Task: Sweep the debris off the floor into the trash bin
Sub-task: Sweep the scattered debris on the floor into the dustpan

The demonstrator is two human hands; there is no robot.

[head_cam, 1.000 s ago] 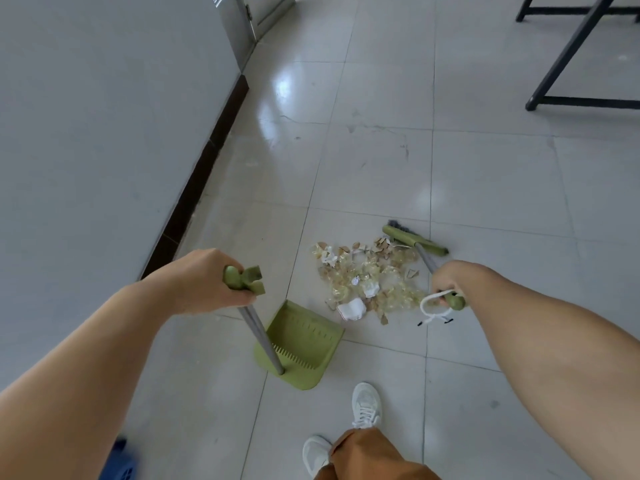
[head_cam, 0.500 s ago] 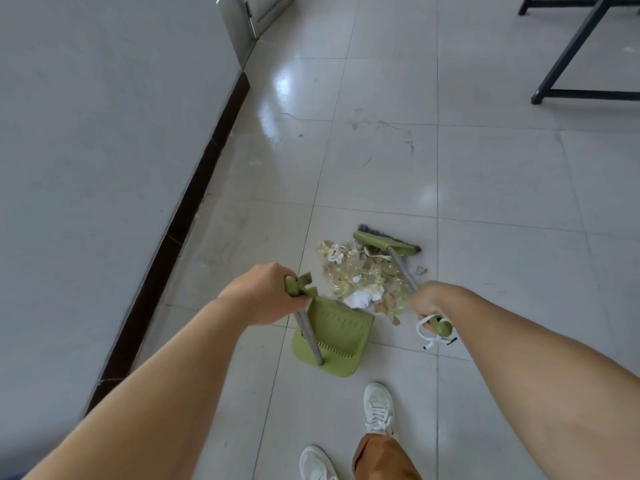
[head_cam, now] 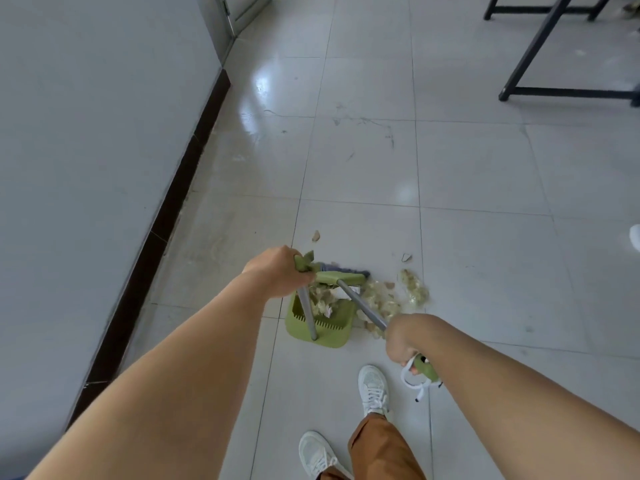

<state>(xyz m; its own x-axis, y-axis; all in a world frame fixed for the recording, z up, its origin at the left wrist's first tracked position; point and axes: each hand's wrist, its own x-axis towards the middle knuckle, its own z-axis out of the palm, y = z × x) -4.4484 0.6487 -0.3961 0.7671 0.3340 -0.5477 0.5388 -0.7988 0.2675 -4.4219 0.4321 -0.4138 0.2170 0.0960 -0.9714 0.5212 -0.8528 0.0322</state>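
Note:
A green dustpan [head_cam: 332, 336] stands on the tiled floor with some scraps inside it. My left hand [head_cam: 277, 271] grips the green top of its grey upright handle. My right hand [head_cam: 403, 339] holds the grey shaft of a green broom [head_cam: 341, 278], whose head lies at the pan's mouth. A pile of pale yellowish and brown debris [head_cam: 398, 296] lies on the floor just right of the pan. Two loose bits [head_cam: 406, 257] lie apart, further out. No trash bin is in view.
A grey wall with a dark skirting board [head_cam: 166, 216] runs along the left. Black table legs [head_cam: 540, 46] stand at the far right. My white shoes [head_cam: 372, 389] and an orange trouser leg are right below the pan.
The dustpan has moved right to the pile. The broom head has swept left and towards me, pushing part of the debris into the pan; the rest has spread to the right.

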